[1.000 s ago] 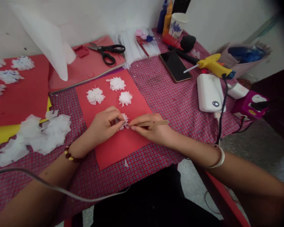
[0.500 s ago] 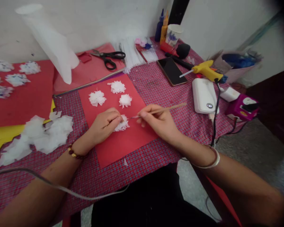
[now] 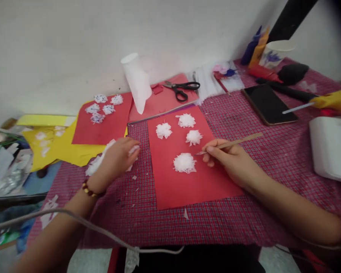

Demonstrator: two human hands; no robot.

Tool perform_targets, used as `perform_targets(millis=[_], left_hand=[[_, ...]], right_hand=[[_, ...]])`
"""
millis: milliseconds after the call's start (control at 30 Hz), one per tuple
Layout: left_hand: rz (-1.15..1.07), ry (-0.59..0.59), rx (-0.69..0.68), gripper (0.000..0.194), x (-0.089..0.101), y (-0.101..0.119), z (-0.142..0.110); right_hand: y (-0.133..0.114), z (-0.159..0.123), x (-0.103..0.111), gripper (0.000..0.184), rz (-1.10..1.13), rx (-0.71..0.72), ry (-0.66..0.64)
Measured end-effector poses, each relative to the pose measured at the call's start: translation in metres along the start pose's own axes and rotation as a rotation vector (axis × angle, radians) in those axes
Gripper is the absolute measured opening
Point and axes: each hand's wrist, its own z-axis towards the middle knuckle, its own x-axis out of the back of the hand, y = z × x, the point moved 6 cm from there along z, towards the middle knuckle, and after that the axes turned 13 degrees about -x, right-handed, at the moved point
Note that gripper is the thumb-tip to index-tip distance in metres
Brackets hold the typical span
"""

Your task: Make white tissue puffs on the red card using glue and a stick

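Observation:
My right hand [image 3: 227,157] pinches a thin light-brown stick [image 3: 244,139] with a narrow tip. The tip points left, close to a white tissue-paper pom-pom [image 3: 184,163] on a red sheet [image 3: 184,189]. Three other white pom-poms [image 3: 186,120] lie higher on that sheet. To the left, my left hand [image 3: 116,159] reaches over a heap of white tissue-paper pieces [image 3: 95,165], partly hiding it. Its fingers are bent and slightly blurred, the thumb and forefinger apart, with white paper showing between them.
Behind lie black-handled scissors [image 3: 182,90] and a white paper roll [image 3: 138,83]. Blue-speckled pom-poms [image 3: 98,117] rest on another red sheet [image 3: 102,132]. At right are a phone [image 3: 268,104], a yellow glue gun [image 3: 333,102] and a white power bank [image 3: 329,148]. A cable [image 3: 88,225] crosses the front.
My left hand has left the nearest pom-pom and moved left to the tissue pieces. My right hand has drawn back slightly with the stick. The view has turned left.

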Motion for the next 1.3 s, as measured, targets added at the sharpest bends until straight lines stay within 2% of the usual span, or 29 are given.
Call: perform_targets(millis=[67,133,167,233,333,400,467,500,533,600,700,767,867,1133,1300], left_hand=[[0.116,-0.08,0.102,0.025,-0.002,-0.033,-0.007],[0.153,-0.141,0.104,0.029,-0.009,-0.052,-0.008],[0.123,-0.133,0.108,0.029,-0.011,-0.057,-0.007],[0.004,-0.04,0.143,0.022,-0.013,-0.064,-0.005],[-0.111,0.197,0.247,0.01,-0.001,-0.066,-0.003],[-0.127,0.316,0.303,0.015,0.011,-0.058,0.0],[-0.316,0.42,0.384,0.019,0.02,-0.043,0.006],[-0.638,0.51,0.488,0.016,0.017,-0.036,0.009],[-0.961,0.538,0.558,0.013,0.01,-0.024,0.015],[-1.311,0.494,0.604,0.011,-0.001,0.007,0.032],[-1.516,0.343,0.593,0.015,-0.015,0.05,0.056],[-1.585,0.279,0.547,0.019,-0.023,0.07,0.068],[-1.613,0.23,0.47,0.02,-0.028,0.086,0.076],[-1.371,0.253,0.381,0.006,-0.023,0.09,0.064],[-1.224,0.243,0.298,0.011,-0.017,0.093,0.065]], right_hand=[[0.002,0.001,0.0,0.016,0.003,0.004,-0.017],[0.003,0.001,0.0,0.016,0.009,0.009,-0.038],[0.003,0.001,0.0,0.015,0.013,0.013,-0.044],[0.003,0.001,0.001,0.015,0.017,0.016,-0.05],[0.003,0.0,0.001,0.015,0.015,0.022,-0.06],[0.002,0.0,0.0,0.015,0.016,0.028,-0.072],[0.001,0.0,0.001,0.014,0.022,0.043,-0.075],[0.0,-0.001,0.002,0.014,0.027,0.057,-0.076],[-0.002,-0.001,0.002,0.013,0.035,0.077,-0.078],[-0.007,-0.004,0.001,0.016,0.066,0.133,-0.095],[-0.016,-0.01,-0.002,0.022,0.114,0.215,-0.131],[-0.02,-0.013,-0.004,0.024,0.111,0.248,-0.135],[-0.023,-0.016,-0.005,0.023,0.114,0.272,-0.129],[-0.025,-0.02,-0.004,0.021,0.17,0.308,-0.123],[-0.027,-0.022,-0.005,0.024,0.144,0.297,-0.114]])
